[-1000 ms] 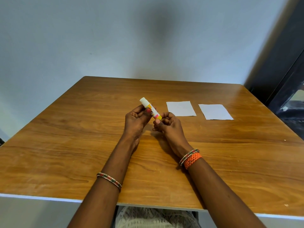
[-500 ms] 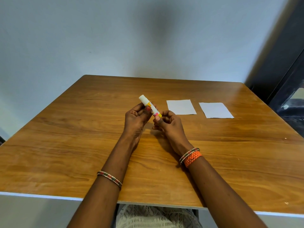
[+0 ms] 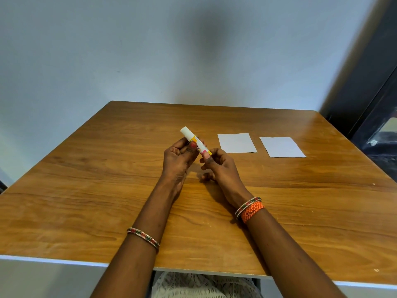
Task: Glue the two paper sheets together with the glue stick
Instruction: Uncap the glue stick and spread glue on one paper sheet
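You hold the glue stick (image 3: 196, 143) in both hands above the wooden table (image 3: 107, 190), to the left of the two paper sheets and well apart from them. Your left hand (image 3: 178, 158) wraps its fingers round the upper part of the tube, thumb pressed on the label, with the white end pointing up and away from you. Your right hand (image 3: 221, 168) pinches the lower end between thumb and fingertips; its other fingers curl loosely beneath.

As a judgement, you are at the opening step: readying the stick, either pulling the cap or twisting the base. You cannot tell from this view whether the white end is a cap or bared glue, so check that first.

The near paper sheet (image 3: 236, 143) lies flat on the table just right of the glue stick, and the far paper sheet (image 3: 281, 146) lies beside it further right, with a strip of bare wood between them. Neither sheet carries any visible glue, and they are not yet joined.

The next move likely calls for one hand to keep the tube steady while the other frees the glue end. Then carry the stick rightward to the near sheet. Hold that sheet down with your free fingers, since light paper may slide or lift under the stick.
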